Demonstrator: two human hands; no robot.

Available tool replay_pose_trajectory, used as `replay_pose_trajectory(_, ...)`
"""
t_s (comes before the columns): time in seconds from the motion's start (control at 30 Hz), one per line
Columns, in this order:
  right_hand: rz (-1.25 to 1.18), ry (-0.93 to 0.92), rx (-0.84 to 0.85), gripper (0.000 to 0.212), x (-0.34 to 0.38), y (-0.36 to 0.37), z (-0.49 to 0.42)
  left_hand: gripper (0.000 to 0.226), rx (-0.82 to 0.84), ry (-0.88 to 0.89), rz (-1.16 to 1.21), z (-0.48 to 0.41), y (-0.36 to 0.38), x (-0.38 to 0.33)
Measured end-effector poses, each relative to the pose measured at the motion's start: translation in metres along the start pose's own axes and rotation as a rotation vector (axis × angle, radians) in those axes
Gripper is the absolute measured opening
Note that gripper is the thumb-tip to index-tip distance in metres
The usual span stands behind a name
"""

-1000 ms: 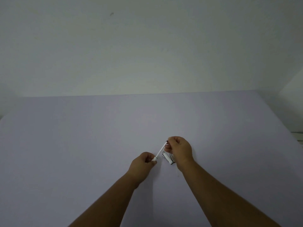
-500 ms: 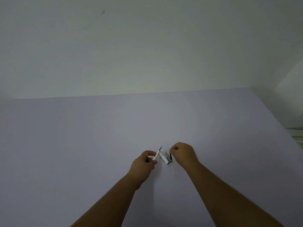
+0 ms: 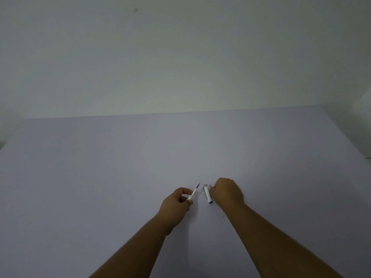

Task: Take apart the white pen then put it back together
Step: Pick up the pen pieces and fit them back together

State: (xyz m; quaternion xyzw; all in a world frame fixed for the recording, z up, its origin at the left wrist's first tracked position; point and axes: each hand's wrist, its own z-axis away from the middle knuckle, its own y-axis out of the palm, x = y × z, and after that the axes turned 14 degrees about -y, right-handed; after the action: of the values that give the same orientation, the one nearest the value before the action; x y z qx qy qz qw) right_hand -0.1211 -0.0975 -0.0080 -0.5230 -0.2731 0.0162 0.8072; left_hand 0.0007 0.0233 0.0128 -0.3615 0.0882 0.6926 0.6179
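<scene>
I see a broad pale lavender surface (image 3: 120, 177) filling the lower part of the view, with a plain off-white wall (image 3: 180, 57) rising behind its far edge. Both my forearms reach in from the near side toward the middle of the surface. My right hand (image 3: 228, 192) is curled into a loose fist, knuckles up, just to the right of a short white pen cap (image 3: 206, 194) that lies on the surface with its length running near to far; the fingers are folded under, and I cannot tell whether they grip anything or touch the cap. My left hand (image 3: 178, 200) sits slightly nearer and to the left, its thumb and fingers pinched together around the lower end of the slim white pen body (image 3: 194, 192). That piece angles up and to the far right, ending in a thin dark tip (image 3: 198, 185) that points toward the cap but stays apart from it.
</scene>
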Motion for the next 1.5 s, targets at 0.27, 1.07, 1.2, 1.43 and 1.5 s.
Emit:
replay_pose_trajectory(0.27, -1.001, 0.056, -0.241, 0.016, 0.010, -0.026, 0.004, 0.016, -0.005, 0.034, -0.045, 0.003, 0.001, -0.010)
replay_pose_trajectory(1.07, -0.917, -0.098, 0.087, 0.015, -0.001, -0.061, 0.055, 0.005, -0.115, 0.233, -0.109, 0.047, 0.022, -0.033)
replay_pose_trajectory(1.2, -0.852, -0.105, 0.136, 0.021, -0.003, -0.066, 0.062, 0.010, -0.120, 0.247, -0.125, 0.050, 0.024, -0.031)
replay_pose_trajectory(1.43, -0.851, -0.086, 0.115, 0.030, -0.009, -0.063, 0.074, 0.014, -0.129, 0.279, -0.195, 0.058, 0.025, -0.033)
replay_pose_trajectory(1.5, -0.950, -0.108, 0.118, 0.015, -0.009, -0.060, 0.076, 0.016, -0.129, 0.278, -0.187, 0.059, 0.025, -0.034)
